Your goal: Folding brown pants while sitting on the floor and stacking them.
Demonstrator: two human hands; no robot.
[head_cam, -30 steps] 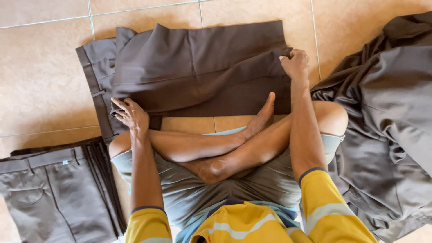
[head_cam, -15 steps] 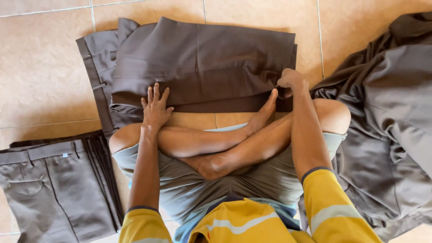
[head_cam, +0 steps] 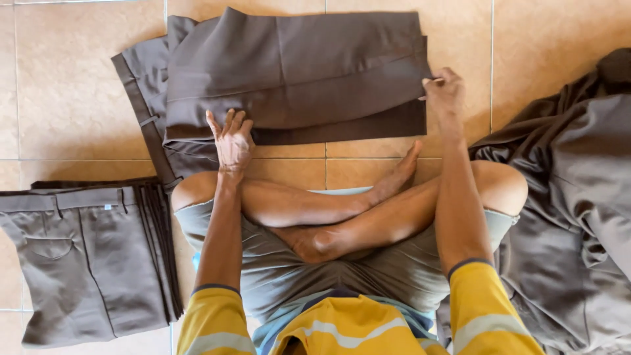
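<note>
**On a tiled floor, two hands work a folded pair of brown trousers**

On the tan tiled floor (head_cam: 79, 98), at twelve o'clock from the seated person, lies a pair of dark brown trousers (head_cam: 296, 66), folded over itself, its waistband turned toward nine o'clock. The left hand (head_cam: 231, 139) rests palm down on the near edge of the fold, fingers spread apart and flat against the cloth. The right hand (head_cam: 444, 92), at about one o'clock, has its fingers pinched together on the edge of the upper layer at the trouser-leg end, lifting it slightly off the layer beneath. The person sits cross-legged, bare feet tucked between the knees, in grey shorts and a shirt with yellow sleeves. At eight o'clock, just beside the left knee, sits a neat stack of folded trousers (head_cam: 92, 256) of the same brown, waistbands uppermost. At three to four o'clock, touching the right knee, a loose heap of unfolded brown cloth (head_cam: 578, 217) spreads over the tiles.
</note>
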